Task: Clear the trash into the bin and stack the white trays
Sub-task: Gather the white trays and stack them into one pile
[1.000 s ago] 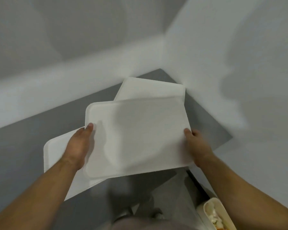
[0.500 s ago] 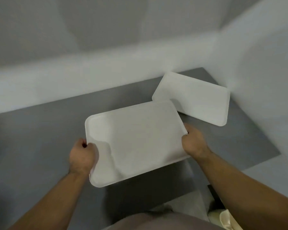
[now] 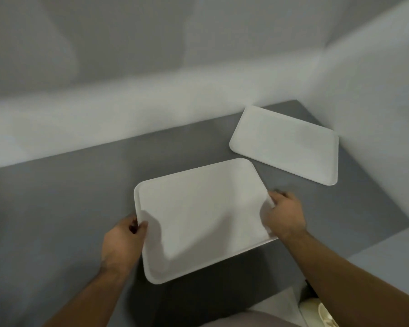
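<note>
Grey counter (image 3: 69,208) fills a white-walled corner, and both hands hold one white tray (image 3: 203,218) by its short ends, left hand (image 3: 123,244) and right hand (image 3: 285,215) with fingers curled over the rims. A second tray (image 3: 286,145) lies flat beyond the held tray's right end, nearer the right hand, apart from it, its long axis skewed. Something pale at the bottom right edge is cut off; no bin is identifiable.

White trays: 2. Near tray (image 3: 198,215), far tray (image 3: 286,143) beyond its right corner, not touching. Hands: 2, left hand (image 3: 122,244) and right hand (image 3: 285,214), at the near tray's short edges. Bench (image 3: 69,208): 1, grey.
</note>
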Available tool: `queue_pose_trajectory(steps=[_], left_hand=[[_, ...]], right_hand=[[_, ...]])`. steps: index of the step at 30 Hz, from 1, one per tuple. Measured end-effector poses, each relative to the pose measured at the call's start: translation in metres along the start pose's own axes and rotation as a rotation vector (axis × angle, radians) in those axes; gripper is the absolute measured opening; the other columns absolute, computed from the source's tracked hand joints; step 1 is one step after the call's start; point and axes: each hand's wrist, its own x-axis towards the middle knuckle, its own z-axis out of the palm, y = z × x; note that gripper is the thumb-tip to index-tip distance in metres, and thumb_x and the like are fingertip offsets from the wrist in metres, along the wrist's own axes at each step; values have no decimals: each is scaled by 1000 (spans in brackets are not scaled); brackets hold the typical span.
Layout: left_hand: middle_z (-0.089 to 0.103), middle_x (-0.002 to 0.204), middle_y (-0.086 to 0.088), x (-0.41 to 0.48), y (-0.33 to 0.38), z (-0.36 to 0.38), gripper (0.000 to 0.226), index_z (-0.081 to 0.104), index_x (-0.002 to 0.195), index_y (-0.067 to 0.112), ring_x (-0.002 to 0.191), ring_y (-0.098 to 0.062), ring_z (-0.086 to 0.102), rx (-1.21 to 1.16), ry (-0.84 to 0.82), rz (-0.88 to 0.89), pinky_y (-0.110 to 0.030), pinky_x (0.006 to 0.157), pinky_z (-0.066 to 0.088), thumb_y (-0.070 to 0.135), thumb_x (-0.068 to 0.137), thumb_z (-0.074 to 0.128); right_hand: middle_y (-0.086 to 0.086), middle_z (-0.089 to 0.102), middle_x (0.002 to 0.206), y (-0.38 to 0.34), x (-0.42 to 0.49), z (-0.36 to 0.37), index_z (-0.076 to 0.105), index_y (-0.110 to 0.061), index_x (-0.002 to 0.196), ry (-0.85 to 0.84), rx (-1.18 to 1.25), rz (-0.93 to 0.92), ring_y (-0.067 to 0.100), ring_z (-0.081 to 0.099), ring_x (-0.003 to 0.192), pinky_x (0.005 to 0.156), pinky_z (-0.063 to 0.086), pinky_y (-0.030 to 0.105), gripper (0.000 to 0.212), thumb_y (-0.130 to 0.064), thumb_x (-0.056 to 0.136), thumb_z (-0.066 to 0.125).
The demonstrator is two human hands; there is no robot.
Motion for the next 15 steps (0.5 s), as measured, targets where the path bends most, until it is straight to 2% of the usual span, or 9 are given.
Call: queue_pose_trajectory(steps=[2,5,11,13,15], left_hand=[[69,88,13,1,-1,1,15,68,108,33,79,-14,66,-6,-10,34,-34,71,56,38,94,68],[63,88,16,3,1,2,26,69,117,25,75,-8,59,-17,-10,45,-30,69,49,37,93,71],[64,92,10,17,4,7,31,64,120,20,80,-14,59,39,-67,10,-34,70,51,34,93,70],[71,102,3,21,8,7,38,62,121,19,83,-18,63,52,-35,25,-37,70,54,32,89,75],[69,113,-4,24,13,8,46,55,124,19,89,-25,67,96,2,54,-42,71,57,30,85,77]], right_hand=[[8,61,130,1,2,1,68,-17,130,-9,14,51,28,61,115,101,45,27,48,-5,83,61],[6,61,128,-2,3,3,66,-21,129,-11,16,89,30,62,111,93,47,31,50,-6,83,56],[9,60,131,-5,2,7,62,-17,131,-4,-44,112,36,61,113,92,50,38,48,-5,87,52],[9,60,132,-5,2,6,61,-17,133,-16,-48,107,36,61,114,94,50,41,48,-4,88,53],[8,60,131,-4,2,5,61,-19,134,-30,-22,108,35,61,113,94,51,41,50,-4,87,54]])
